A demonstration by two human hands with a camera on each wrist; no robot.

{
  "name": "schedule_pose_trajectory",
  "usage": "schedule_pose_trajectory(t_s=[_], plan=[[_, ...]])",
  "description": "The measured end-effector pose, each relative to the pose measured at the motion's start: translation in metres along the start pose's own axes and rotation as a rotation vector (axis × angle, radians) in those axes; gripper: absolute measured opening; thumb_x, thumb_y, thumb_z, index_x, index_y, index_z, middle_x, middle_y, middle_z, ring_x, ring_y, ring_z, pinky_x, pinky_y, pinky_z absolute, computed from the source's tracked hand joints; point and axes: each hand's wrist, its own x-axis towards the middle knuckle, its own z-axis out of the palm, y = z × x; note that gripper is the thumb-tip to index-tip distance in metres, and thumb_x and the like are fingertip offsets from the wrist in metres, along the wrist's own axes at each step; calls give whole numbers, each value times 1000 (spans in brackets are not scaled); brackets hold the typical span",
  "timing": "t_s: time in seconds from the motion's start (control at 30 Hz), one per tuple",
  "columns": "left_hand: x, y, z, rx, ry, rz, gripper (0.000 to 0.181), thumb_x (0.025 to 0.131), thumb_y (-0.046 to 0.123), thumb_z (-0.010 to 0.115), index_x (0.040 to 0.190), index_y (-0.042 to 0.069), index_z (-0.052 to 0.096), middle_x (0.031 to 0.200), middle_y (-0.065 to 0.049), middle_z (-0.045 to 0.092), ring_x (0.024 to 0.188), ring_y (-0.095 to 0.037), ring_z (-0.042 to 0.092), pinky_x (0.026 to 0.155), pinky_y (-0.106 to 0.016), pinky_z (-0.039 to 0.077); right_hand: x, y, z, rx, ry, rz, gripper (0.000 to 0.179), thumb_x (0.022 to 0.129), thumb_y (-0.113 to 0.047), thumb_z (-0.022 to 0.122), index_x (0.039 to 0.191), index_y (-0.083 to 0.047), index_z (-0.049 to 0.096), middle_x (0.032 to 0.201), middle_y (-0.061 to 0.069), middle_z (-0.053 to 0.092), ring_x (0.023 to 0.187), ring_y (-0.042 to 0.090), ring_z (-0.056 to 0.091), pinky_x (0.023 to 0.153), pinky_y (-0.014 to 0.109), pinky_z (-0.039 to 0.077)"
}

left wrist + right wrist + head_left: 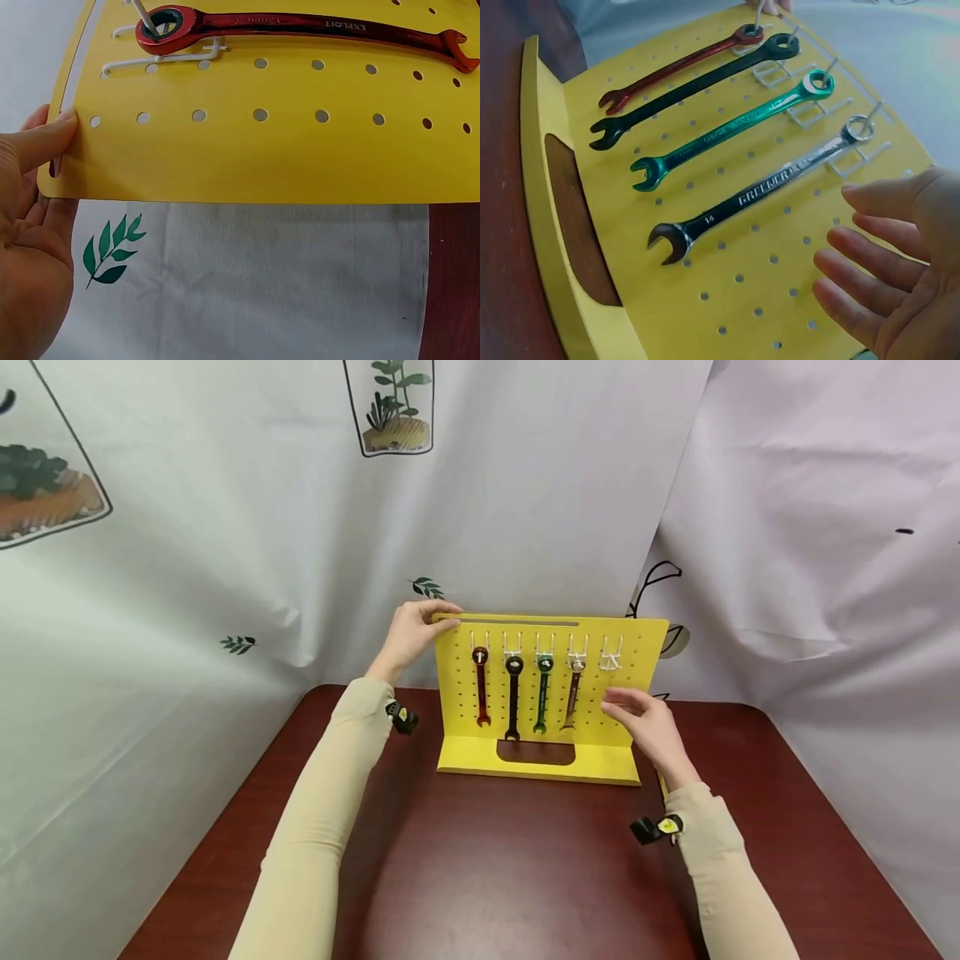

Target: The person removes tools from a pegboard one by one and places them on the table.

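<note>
A yellow pegboard point(465, 693) stands upright on the table. My left hand point(412, 631) pinches its top left corner, thumb in front and fingers behind, as the left wrist view shows. From white hooks hang a red wrench point(322, 30), a black wrench point(513, 697), a green wrench point(735, 127) and a silver wrench point(765, 187) marked 14. My right hand point(648, 727) is in front of the board's right part, holding nothing. In the right wrist view its fingers are spread and loosely bent beside the silver wrench. A fifth white hook point(611, 653), above that hand, carries no wrench.
The board's foot point(465, 756) has a cut-out and rests on the dark red table point(510, 860). Behind hangs a pale cloth point(540, 510) with plant prints. Something thin and yellow point(663, 785) shows beside the right wrist, mostly hidden by the arm.
</note>
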Motion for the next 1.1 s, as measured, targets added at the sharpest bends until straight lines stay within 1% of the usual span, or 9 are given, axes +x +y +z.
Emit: schedule_pose_trajectory(t_s=[0.1, 0.17, 0.2, 0.4, 0.47, 0.67, 0.9, 1.0, 1.1], plan=[[0, 2, -1, 1, -6, -6, 18, 95, 20, 74, 112, 15, 78, 112, -2, 71, 82, -20, 60, 70, -31, 47, 9, -3, 4, 43, -32, -6, 50, 98, -28, 69, 141, -5, 58, 135, 18, 61, 124, 35, 57, 106, 53, 40], [0, 2, 2, -3, -12, -7, 18, 95, 20, 74, 112, 15, 78, 112, -1, 71, 83, -20, 61, 70, -32, 47, 13, -4, 8, 78, -59, 16, 52, 98, -27, 69, 143, -5, 56, 138, 18, 59, 127, 35, 55, 108, 53, 39], [0, 2, 3, -6, -13, -4, 18, 95, 20, 74, 112, 15, 78, 112, -1, 71, 83, -19, 61, 70, -32, 48, 13, -9, 9, 84, -75, 18, 52, 99, -27, 69, 143, -4, 55, 139, 19, 59, 127, 36, 55, 107, 53, 39], [1, 2, 0, -5, -17, 8, 19, 95, 22, 74, 112, 17, 78, 112, -1, 72, 86, -18, 62, 73, -33, 49, 25, -7, 24, 79, -106, 11, 58, 95, -39, 72, 142, -10, 57, 139, 13, 59, 127, 34, 55, 104, 53, 43], [1, 1, -2, -1, -18, 9, 19, 95, 22, 74, 113, 16, 78, 113, -1, 72, 86, -19, 62, 72, -32, 48, 31, -2, 30, 74, -99, 12, 59, 93, -40, 73, 142, -12, 57, 138, 11, 60, 127, 33, 55, 104, 53, 43], [-1, -1, -1, 3, -23, -7, 19, 94, 21, 75, 112, 16, 78, 112, -1, 72, 87, -19, 63, 72, -32, 48, 31, 1, 40, 47, -90, -17, 57, 96, -36, 71, 142, -7, 55, 135, 16, 61, 123, 35, 57, 101, 53, 46], [0, 0, 2, -4, -30, 26, 20, 94, 23, 75, 113, 16, 78, 112, -2, 72, 90, -19, 64, 74, -33, 50, 28, 10, 44, 132, -33, -60, 53, 100, -38, 65, 139, -3, 58, 128, 20, 64, 117, 35, 61, 100, 53, 46], [0, -1, 1, -10, -24, 15, 19, 94, 21, 75, 112, 16, 78, 112, -2, 72, 89, -19, 64, 73, -32, 50, 27, 11, 45, 176, -35, -64, 52, 101, -36, 63, 140, -1, 57, 127, 21, 64, 114, 35, 62, 99, 52, 48], [0, 0, -1, -11, -14, 4, 19, 94, 20, 74, 112, 16, 78, 112, -2, 72, 89, -19, 64, 73, -33, 50, 26, 10, 46, 188, -38, -72, 52, 102, -35, 62, 140, -1, 56, 126, 21, 65, 112, 34, 63, 98, 50, 50]])
